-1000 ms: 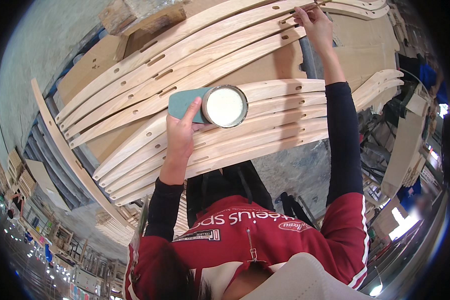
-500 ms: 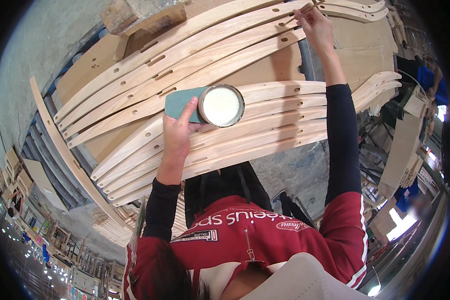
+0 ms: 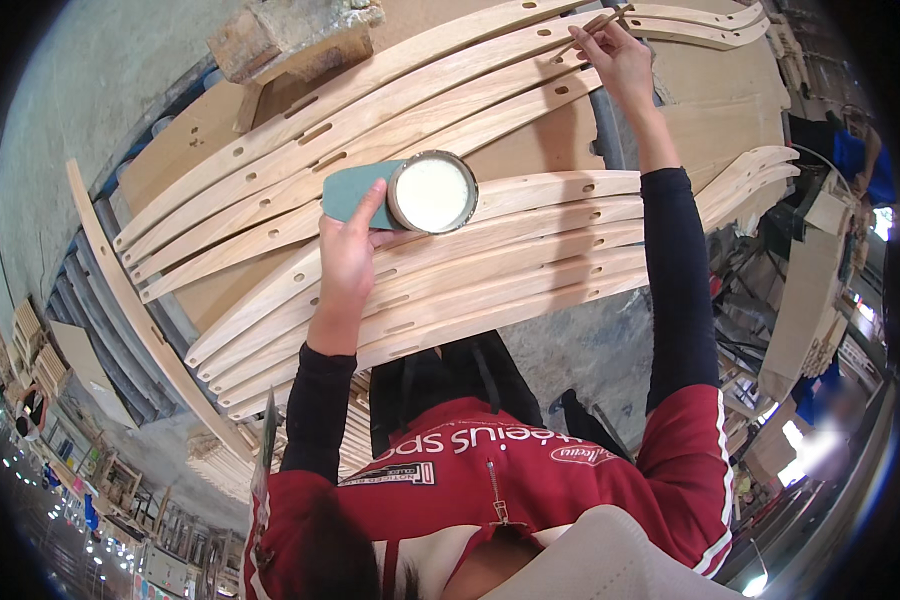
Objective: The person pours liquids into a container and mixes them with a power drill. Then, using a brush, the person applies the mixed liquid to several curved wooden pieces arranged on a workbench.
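My left hand (image 3: 345,262) is closed round a round cup of white liquid (image 3: 433,197), with a flat grey-green pad (image 3: 352,188) gripped against the cup's side. Both are held above the pale curved wooden slats (image 3: 490,238) of the nearer row. Farther off, at the upper right, my right hand (image 3: 620,68) pinches a thin brown stick (image 3: 606,20). Its lower end points down at the slats of the far row (image 3: 410,98), close to their slotted holes. Whether the tip touches the wood is too small to tell.
Cardboard (image 3: 730,85) lies under the slats. A rough wooden block (image 3: 295,40) stands at the far left edge of the stack. One long curved slat (image 3: 120,270) leans at the left, beside grey bars (image 3: 100,325). Other people and piled wood show at both sides.
My left hand has raised the cup and pad slightly toward the far row. My right hand stays near the same slat ends with the stick, its fingers shifted a little. The whole view has tilted slightly.
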### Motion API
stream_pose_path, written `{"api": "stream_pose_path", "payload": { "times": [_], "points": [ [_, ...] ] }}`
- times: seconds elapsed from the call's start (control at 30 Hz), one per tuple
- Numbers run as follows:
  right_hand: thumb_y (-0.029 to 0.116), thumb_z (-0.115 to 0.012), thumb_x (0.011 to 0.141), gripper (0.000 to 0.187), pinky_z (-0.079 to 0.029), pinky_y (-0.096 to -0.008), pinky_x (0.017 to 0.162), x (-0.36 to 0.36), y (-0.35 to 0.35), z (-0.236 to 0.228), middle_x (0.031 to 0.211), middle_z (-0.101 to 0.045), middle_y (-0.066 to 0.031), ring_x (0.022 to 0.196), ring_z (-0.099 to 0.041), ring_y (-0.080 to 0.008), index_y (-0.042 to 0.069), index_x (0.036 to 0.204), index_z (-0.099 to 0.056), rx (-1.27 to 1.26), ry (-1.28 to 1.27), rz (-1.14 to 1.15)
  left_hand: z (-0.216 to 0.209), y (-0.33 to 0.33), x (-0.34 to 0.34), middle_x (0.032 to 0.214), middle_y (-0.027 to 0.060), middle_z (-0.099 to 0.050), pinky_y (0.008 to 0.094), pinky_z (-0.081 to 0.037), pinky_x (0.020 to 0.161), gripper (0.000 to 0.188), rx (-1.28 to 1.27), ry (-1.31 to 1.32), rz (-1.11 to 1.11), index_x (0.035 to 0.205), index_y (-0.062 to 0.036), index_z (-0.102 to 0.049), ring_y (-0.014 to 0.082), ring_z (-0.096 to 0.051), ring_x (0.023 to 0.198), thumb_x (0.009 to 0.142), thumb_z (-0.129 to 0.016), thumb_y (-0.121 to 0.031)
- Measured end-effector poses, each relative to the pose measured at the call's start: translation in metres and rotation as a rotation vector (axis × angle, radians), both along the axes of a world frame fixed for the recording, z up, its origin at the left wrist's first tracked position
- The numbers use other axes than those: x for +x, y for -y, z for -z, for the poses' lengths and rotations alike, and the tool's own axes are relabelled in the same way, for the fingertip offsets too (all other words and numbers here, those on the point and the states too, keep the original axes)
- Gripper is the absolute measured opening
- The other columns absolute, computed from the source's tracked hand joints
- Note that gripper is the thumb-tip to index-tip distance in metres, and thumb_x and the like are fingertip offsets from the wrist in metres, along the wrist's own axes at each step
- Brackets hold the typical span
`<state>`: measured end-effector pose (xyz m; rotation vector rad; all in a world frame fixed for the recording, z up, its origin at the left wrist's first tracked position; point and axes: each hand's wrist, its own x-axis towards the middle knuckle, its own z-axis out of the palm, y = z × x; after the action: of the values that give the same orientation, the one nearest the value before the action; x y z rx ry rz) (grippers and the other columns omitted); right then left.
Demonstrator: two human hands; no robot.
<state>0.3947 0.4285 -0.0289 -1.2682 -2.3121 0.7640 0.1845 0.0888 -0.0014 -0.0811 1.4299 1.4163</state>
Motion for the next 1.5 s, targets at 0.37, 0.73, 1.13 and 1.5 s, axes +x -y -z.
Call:
{"api": "stream_pose_path", "payload": {
  "times": [0.37, 0.73, 1.13, 1.5],
  "points": [
    [0.006, -0.064, 0.092, 0.012, -0.056, -0.0260, 0.074, 0.015, 0.025, -0.045, 0.091, -0.073, -0.0109, 0.086, -0.071, -0.0165, -0.002, 0.101, -0.067, -0.136, -0.463, -0.009, -0.001, -0.046, -0.016, 0.107, 0.0130, -0.065, 0.0369, -0.061, 0.072, 0.032, 0.143, -0.030, 0.008, 0.116, -0.0005, -0.056, 0.0216, -0.067, 0.091, 0.092, -0.066, -0.019],
    [0.005, -0.070, 0.088, 0.009, -0.055, -0.0244, 0.072, -0.014, 0.168, -0.124, 0.087, -0.071, -0.0076, 0.081, -0.068, -0.0136, -0.002, 0.093, -0.068, -0.107, -0.386, -0.209, -0.030, -0.065, -0.012, 0.098, 0.0069, -0.069, 0.0308, -0.059, 0.066, 0.024, 0.273, -0.193, -0.010, 0.108, -0.0042, -0.062, 0.0142, -0.068, 0.081, 0.092, -0.068, -0.021],
    [0.009, -0.060, 0.096, 0.016, -0.059, -0.0293, 0.077, -0.015, 0.175, -0.119, 0.100, -0.070, -0.0181, 0.089, -0.071, -0.0221, -0.003, 0.106, -0.057, -0.705, -0.701, 0.043, -0.023, -0.065, -0.011, 0.094, 0.0064, -0.069, 0.0290, -0.059, 0.063, 0.022, 0.277, -0.182, -0.048, 0.105, -0.0039, -0.065, 0.0125, -0.068, 0.077, 0.091, -0.068, -0.021],
    [0.015, -0.059, 0.098, 0.017, -0.056, -0.0277, 0.077, -0.001, 0.120, -0.085, 0.104, -0.069, -0.0162, 0.096, -0.068, -0.0203, 0.001, 0.109, -0.059, -0.898, -0.798, 0.182, -0.025, -0.072, -0.011, 0.099, 0.0073, -0.068, 0.0306, -0.060, 0.065, 0.026, 0.224, -0.120, -0.038, 0.109, -0.0026, -0.063, 0.0141, -0.068, 0.081, 0.091, -0.069, -0.020]
  ]
}}
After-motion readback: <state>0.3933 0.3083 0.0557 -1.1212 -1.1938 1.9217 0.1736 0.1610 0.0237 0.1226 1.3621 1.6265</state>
